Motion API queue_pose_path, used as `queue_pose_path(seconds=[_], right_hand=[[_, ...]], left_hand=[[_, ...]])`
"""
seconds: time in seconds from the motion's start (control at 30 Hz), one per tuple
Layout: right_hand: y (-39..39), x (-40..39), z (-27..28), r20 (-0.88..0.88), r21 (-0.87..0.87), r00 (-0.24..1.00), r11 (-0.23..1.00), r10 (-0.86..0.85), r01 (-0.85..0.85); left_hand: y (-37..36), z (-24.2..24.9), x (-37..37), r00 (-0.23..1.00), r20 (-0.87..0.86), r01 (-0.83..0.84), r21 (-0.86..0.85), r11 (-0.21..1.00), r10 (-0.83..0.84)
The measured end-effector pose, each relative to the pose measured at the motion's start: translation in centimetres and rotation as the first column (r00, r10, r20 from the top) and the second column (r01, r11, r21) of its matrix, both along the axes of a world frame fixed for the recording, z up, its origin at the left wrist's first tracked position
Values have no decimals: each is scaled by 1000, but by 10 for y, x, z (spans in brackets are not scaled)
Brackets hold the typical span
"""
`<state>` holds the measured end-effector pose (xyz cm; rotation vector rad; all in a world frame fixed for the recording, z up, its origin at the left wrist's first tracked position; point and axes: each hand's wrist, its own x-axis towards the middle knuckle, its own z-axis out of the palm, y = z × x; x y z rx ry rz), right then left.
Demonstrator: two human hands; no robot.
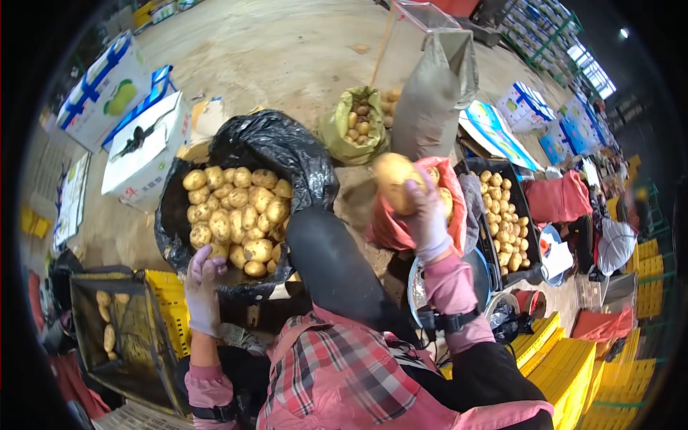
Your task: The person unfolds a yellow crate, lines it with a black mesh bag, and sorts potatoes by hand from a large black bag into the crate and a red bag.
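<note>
My right hand [428,222], in a thin pale glove, grips a large potato [394,179], slightly blurred, over a red sack [383,228]. More potatoes show in that sack behind the hand. At the lower left edge of a box lined with a black plastic bag [276,132] is my left hand [202,290], also gloved. Its fingers are loosely bent and apart, with nothing visible in them. Several layers of potatoes [240,208] seem to fill the lined box, just beyond the left fingertips.
A yellow-green sack [337,132] of potatoes and a tall grey sack [428,107] stand ahead. To the right is a black crate [534,251] of small potatoes. A dark-lined yellow crate [168,308] with several potatoes sits at left, below white cartons [147,154]. Yellow crates [566,373] are stacked lower right.
</note>
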<state>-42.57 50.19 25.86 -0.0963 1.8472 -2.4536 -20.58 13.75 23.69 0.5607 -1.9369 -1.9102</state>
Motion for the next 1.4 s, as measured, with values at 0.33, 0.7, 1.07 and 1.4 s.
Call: queue_pose_path(seconds=[0.33,0.7,1.07,1.4], right_hand=[[169,-31,-116,-66,319,847,793,-528,519],[78,-249,179,-972,-62,100,648,-211,759],[53,-201,57,-499,533,807,846,317,-3],[-133,-78,70,-212,609,530,535,821,-586]], left_hand=[[-16,-54,-17,1000,28,-3,41,999,1],[57,15,-38,993,66,-94,-7,996,94],[74,33,-22,961,155,-217,-92,972,229],[0,38,-47,893,107,-427,-102,898,437]])
